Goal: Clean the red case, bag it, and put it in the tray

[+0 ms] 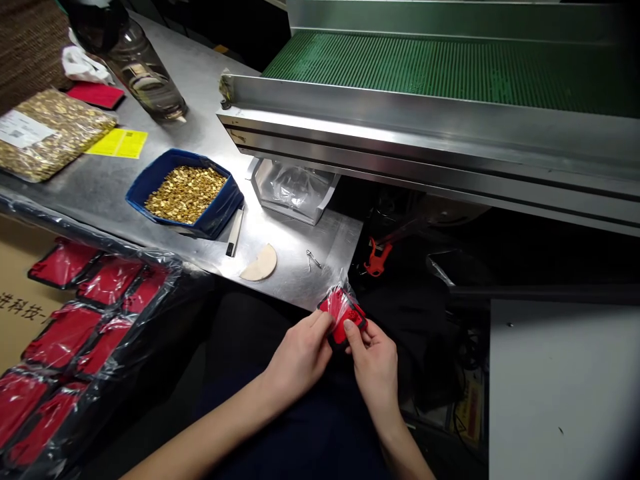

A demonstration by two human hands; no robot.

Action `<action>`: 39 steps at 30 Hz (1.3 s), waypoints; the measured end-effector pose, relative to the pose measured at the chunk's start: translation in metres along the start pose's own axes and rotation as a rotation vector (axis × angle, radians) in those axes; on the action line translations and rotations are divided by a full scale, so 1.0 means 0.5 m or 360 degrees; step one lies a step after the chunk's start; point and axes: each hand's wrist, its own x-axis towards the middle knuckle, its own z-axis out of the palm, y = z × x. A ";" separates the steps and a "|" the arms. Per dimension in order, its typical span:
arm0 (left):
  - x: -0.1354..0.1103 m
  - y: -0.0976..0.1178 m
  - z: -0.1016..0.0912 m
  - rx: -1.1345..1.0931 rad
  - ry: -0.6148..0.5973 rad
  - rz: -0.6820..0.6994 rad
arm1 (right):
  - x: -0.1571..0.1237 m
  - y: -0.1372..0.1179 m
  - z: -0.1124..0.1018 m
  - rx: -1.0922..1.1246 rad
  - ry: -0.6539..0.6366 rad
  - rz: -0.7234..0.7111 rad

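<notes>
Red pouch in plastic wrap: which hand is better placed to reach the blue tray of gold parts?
Probably the left hand. Both hands hold the red pouch, but the blue tray lies up and left, on the left hand's side; the right hand would cross over.

Dim room, light mostly off the steel worktable [210, 87]. Green conveyor belt [450, 67] w/ aluminium side rail [425, 143] runs across the back right. Under it dark, cluttered, can't make out much. Pale grey surface [560, 387] bottom right. Cardboard box [20, 300] at left edge.
</notes>
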 end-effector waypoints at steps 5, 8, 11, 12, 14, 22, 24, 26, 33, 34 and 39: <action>0.004 -0.009 -0.003 -0.0586 0.0064 -0.0230 | 0.009 -0.010 -0.005 -0.0279 -0.0099 -0.0027; 0.017 -0.033 -0.005 -0.0794 0.0164 -0.0396 | 0.013 -0.026 -0.004 -0.0420 -0.0205 -0.0112; 0.033 -0.054 -0.007 -0.1018 0.0288 -0.0457 | 0.018 -0.045 0.006 -0.0610 -0.0276 -0.0218; 0.038 -0.059 -0.009 -0.1084 0.0306 -0.0468 | 0.021 -0.051 0.011 -0.0665 -0.0301 -0.0249; 0.044 -0.066 -0.015 -0.1138 0.0296 -0.0484 | 0.027 -0.063 0.022 -0.0756 -0.0348 -0.0304; 0.032 -0.063 -0.041 -0.0598 0.0451 -0.0426 | 0.072 -0.068 0.016 -0.1164 -0.0371 -0.0773; 0.029 -0.062 -0.045 -0.0506 0.0453 -0.0413 | 0.082 -0.059 -0.004 -0.1333 -0.0397 -0.0923; 0.028 -0.062 -0.048 -0.0467 0.0461 -0.0407 | 0.088 -0.052 -0.025 -0.1500 -0.0441 -0.1102; 0.019 -0.053 -0.071 -0.0342 0.0500 -0.0355 | 0.074 -0.060 -0.065 -0.1425 -0.0429 -0.1510; 0.018 -0.052 -0.075 -0.0300 0.0525 -0.0340 | 0.072 -0.061 -0.067 -0.1367 -0.0400 -0.1537; 0.015 -0.053 -0.091 0.0179 0.0728 -0.0281 | 0.068 -0.062 -0.066 -0.1308 -0.0263 -0.1541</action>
